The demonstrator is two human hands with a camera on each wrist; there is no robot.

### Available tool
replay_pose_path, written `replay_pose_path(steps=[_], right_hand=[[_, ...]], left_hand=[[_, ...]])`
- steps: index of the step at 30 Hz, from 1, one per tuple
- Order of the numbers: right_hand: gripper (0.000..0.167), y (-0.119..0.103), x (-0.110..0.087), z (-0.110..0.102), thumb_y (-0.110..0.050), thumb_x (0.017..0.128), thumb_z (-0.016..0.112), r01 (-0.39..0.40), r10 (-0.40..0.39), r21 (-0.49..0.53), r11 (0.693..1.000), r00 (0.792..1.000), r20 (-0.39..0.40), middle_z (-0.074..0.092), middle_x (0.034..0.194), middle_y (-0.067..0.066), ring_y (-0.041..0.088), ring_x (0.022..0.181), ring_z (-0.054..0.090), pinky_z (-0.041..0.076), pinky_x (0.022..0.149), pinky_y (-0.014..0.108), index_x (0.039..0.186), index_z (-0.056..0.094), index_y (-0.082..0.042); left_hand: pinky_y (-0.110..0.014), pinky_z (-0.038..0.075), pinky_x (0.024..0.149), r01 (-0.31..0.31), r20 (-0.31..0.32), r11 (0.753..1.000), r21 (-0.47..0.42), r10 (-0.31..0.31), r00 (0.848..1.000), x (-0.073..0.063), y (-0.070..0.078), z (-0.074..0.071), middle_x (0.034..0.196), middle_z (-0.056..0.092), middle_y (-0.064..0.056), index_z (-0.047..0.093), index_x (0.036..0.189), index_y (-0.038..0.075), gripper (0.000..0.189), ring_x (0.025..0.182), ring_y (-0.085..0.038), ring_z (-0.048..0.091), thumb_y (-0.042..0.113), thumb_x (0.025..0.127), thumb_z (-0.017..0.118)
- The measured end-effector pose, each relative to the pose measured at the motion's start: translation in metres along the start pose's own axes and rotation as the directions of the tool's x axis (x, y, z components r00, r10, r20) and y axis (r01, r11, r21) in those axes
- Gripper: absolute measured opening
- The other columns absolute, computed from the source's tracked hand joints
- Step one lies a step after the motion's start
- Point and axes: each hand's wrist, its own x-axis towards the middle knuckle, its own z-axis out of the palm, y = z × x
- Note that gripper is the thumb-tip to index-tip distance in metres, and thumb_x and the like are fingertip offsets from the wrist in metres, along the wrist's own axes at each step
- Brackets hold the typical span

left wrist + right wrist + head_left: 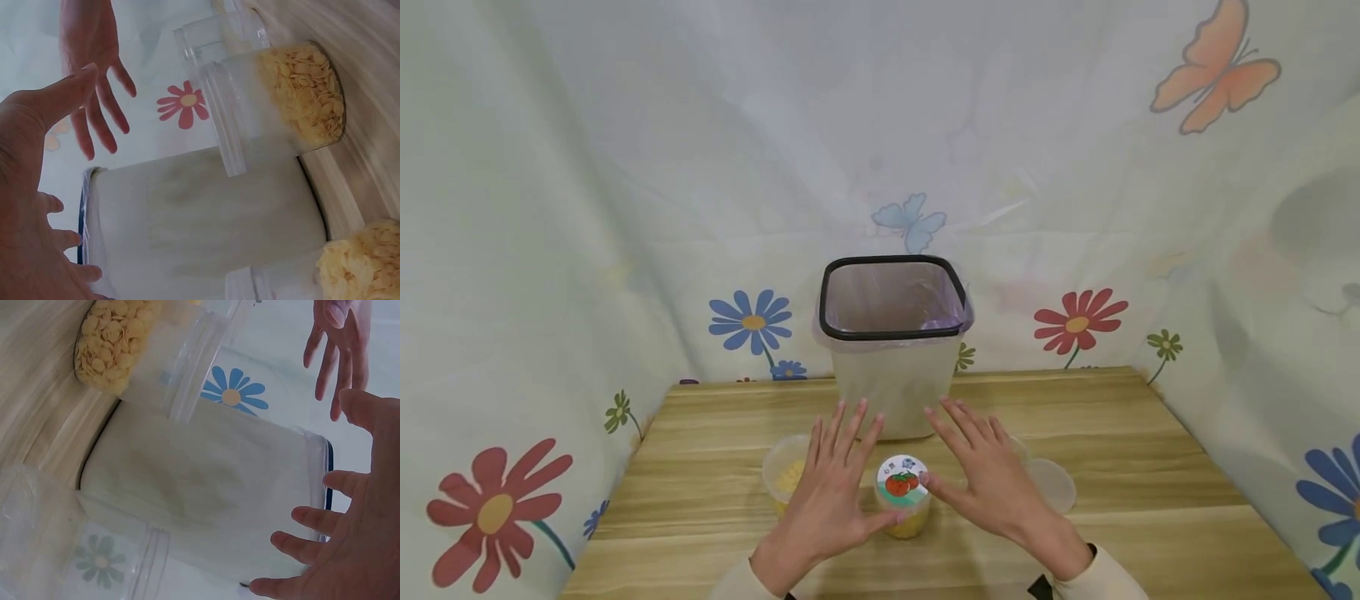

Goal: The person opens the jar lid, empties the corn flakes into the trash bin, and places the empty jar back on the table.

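Both hands are held up over the table, fingers spread and holding nothing. In the head view my left hand [826, 496] is on the left of a clear jar [912, 525] of yellow flakes, and my right hand [992, 483] is on its right. The jar's white round top [902, 481] carries a picture of red tomatoes. Left of it, partly behind my left hand, stands a clear tub [780, 462] with yellow flakes inside. The left wrist view shows the jar's flakes [303, 94] filling its lower part. An empty clear container [103, 556] appears in the right wrist view.
A pale waste bin [891, 379] with a black rim and purplish liner stands behind the jars. A round translucent disc [1052, 485] lies beyond my right wrist. The wood-grain table [1150, 467] is backed by flowered curtains [625, 167] on three sides.
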Motion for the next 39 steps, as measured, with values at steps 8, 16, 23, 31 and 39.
replay_pose_path(steps=[8, 16, 23, 31, 39], right_hand=[[0.081, -0.006, 0.002, 0.005, -0.051, 0.087, 0.067, 0.019, -0.020, 0.024, 1.000, 0.999, 0.031, 0.031, 0.161, 0.008, 0.035, 0.147, 0.031, 0.026, 0.110, 0.072, 0.155, 0.030, -0.027], [0.080, -0.005, 0.001, 0.009, -0.053, 0.087, 0.066, 0.022, -0.022, 0.026, 0.999, 0.999, 0.024, 0.030, 0.162, 0.006, 0.035, 0.146, 0.032, 0.026, 0.111, 0.070, 0.155, 0.029, -0.030], [0.081, -0.006, 0.001, 0.009, -0.053, 0.087, 0.066, 0.017, -0.017, 0.030, 0.999, 1.000, 0.023, 0.028, 0.162, 0.004, 0.033, 0.147, 0.031, 0.025, 0.112, 0.070, 0.155, 0.028, -0.031], [0.079, -0.008, 0.001, 0.007, -0.054, 0.088, 0.064, -0.006, 0.004, 0.044, 0.999, 0.999, 0.040, 0.027, 0.163, 0.001, 0.031, 0.148, 0.030, 0.022, 0.114, 0.068, 0.155, 0.028, -0.032], [0.079, -0.008, 0.001, 0.009, -0.053, 0.087, 0.066, 0.005, -0.006, 0.040, 0.999, 1.000, 0.018, 0.029, 0.162, 0.002, 0.033, 0.147, 0.032, 0.024, 0.113, 0.069, 0.154, 0.031, -0.031]], left_hand=[[-0.061, 0.024, 0.118, 0.049, 0.025, 0.997, -0.062, -0.048, 0.999, -0.010, -0.001, 0.007, 0.168, 0.003, -0.003, 0.012, 0.159, 0.015, 0.127, 0.152, -0.037, 0.017, 0.070, 0.065, 0.077], [-0.055, 0.032, 0.115, 0.102, -0.007, 0.949, -0.299, -0.110, 0.994, -0.019, 0.005, 0.032, 0.166, 0.015, -0.005, 0.009, 0.159, 0.012, 0.130, 0.149, -0.034, 0.027, 0.059, 0.064, 0.085], [-0.058, 0.040, 0.109, 0.271, 0.096, 0.823, -0.499, -0.258, 0.961, -0.021, 0.012, 0.047, 0.165, 0.017, -0.004, 0.002, 0.159, 0.030, 0.125, 0.148, -0.035, 0.028, 0.070, 0.066, 0.076], [-0.071, 0.030, 0.108, 0.448, 0.278, 0.624, -0.640, -0.355, 0.893, -0.021, 0.012, 0.067, 0.164, 0.019, -0.009, 0.003, 0.158, 0.033, 0.124, 0.146, -0.044, 0.026, 0.060, 0.067, 0.082], [-0.065, 0.028, 0.113, 0.499, 0.350, 0.546, -0.673, -0.360, 0.865, -0.022, 0.006, 0.091, 0.164, 0.018, -0.011, 0.005, 0.158, 0.016, 0.129, 0.147, -0.043, 0.025, 0.052, 0.066, 0.087]])
